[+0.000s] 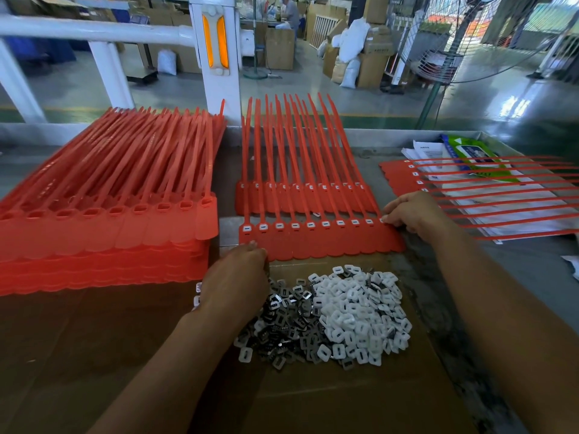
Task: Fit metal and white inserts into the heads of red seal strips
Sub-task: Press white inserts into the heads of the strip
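Note:
A row of joined red seal strips [322, 241] lies in front of me, each head showing a white insert. My right hand [413, 214] pinches a white insert at the rightmost head of that row. My left hand [238, 277] is curled at the row's near left corner, over the edge of a heap of metal inserts [288, 317]. White inserts [360, 311] are piled just right of the metal ones, on brown cardboard [344, 396]. What the left fingers hold is hidden.
A tall stack of red strips with open heads [103, 214] fills the left. A second fitted row [300, 195] lies behind the front one. More fitted strips [488, 195] lie crosswise at right over papers and a green wipes pack [470, 151]. A white railing post stands behind.

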Tool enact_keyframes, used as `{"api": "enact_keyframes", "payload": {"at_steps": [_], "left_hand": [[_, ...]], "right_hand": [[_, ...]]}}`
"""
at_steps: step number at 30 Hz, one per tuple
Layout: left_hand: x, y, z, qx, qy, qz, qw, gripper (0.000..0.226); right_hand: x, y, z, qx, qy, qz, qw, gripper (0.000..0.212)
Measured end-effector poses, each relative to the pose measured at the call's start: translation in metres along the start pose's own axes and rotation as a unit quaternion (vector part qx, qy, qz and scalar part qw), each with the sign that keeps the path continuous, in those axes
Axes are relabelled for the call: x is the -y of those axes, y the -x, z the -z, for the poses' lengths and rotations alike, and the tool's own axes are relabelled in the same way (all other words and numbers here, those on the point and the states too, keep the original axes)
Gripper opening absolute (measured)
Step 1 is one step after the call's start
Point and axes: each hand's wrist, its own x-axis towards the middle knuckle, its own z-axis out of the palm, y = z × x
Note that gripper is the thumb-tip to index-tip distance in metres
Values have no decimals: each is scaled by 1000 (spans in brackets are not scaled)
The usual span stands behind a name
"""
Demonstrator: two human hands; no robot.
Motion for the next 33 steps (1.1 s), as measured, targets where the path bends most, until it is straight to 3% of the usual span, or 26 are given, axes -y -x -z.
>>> {"api": "enact_keyframes", "payload": {"at_steps": [11, 23, 26, 31, 33], "left_hand": [[1, 0, 0, -4, -2, -8, 1000, 34], [0, -1, 0, 0, -3, -4, 1000, 35], [-1, -1, 0, -1, -2, -4, 1000, 34], [-1, 0, 0, 0, 3, -1, 1000, 34], [-1, 0, 0, -3, 4, 1, 1000, 33]], "right_hand": [[1, -2, 0, -4, 1, -30, 1000, 20], [-8, 0, -3, -45, 65, 25, 997, 19], [-7, 5, 1, -26, 9, 14, 1000, 7], [-12, 17, 12, 47, 25, -8, 999, 31], [-13, 21, 13, 72, 37, -9, 997, 28]]}}
